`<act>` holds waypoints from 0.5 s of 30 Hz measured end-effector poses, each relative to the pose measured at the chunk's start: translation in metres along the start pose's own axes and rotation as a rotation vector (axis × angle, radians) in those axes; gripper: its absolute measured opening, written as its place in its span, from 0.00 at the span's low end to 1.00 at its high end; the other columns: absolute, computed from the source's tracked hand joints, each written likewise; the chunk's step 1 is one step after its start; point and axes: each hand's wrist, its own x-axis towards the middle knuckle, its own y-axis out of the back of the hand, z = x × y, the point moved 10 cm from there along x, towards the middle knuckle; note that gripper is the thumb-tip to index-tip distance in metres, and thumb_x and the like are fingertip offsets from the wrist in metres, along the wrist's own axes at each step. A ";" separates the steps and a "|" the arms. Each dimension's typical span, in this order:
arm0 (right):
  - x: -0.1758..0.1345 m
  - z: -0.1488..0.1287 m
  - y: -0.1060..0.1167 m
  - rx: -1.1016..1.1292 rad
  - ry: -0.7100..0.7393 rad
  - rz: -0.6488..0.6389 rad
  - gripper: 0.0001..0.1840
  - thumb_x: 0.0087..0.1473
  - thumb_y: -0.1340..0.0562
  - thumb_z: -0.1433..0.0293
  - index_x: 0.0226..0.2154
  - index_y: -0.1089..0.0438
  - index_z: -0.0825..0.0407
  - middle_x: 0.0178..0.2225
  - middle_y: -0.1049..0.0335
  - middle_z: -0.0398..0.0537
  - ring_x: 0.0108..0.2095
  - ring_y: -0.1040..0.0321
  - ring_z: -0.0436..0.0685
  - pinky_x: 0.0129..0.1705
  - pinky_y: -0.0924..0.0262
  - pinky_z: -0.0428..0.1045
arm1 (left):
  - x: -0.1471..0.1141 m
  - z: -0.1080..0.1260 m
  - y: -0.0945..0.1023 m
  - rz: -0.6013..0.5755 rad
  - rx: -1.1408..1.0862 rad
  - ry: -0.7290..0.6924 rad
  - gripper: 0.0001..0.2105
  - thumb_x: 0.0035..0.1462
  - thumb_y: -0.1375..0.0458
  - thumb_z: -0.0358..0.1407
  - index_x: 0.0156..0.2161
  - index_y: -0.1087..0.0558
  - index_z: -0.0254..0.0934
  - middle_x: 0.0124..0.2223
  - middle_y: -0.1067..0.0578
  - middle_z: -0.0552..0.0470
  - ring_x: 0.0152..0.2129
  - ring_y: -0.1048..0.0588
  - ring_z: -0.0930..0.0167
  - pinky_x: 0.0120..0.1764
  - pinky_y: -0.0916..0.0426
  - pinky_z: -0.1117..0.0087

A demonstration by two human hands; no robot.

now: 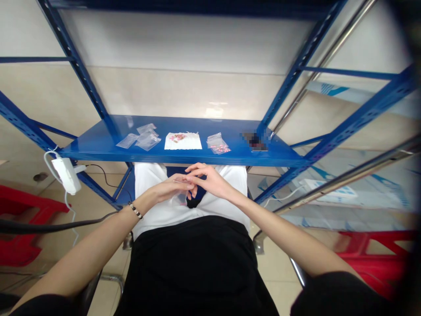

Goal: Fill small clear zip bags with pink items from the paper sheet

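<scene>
A blue metal shelf [98, 140] is set over the knees of the seated person. A red plastic stool [19, 245] is seen on the left. The left hand [176, 186] and the right hand [210, 180] are held together over the lap, near the shelf's front edge. A white paper sheet [190, 144] is laid mid-shelf. Clear zip bags [148, 139] are spread on its left, and filled bags [217, 140] are put on its right. A small clear bag [180, 198] is pinched in the left hand and is hung over the lap. It cannot be told whether it is gripped by the right hand too, though the left fingers are touched by the right ones. Tiny pink bits [177, 138] are scattered on the paper sheet.
</scene>
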 end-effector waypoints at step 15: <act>0.005 0.036 0.038 0.003 -0.027 0.296 0.11 0.63 0.43 0.64 0.44 0.28 0.49 0.44 0.29 0.49 0.43 0.31 0.54 0.41 0.39 0.48 | -0.006 0.037 0.001 0.099 0.182 -0.139 0.12 0.52 0.34 0.39 0.34 0.26 0.32 0.31 0.23 0.44 0.28 0.26 0.69 0.33 0.33 0.70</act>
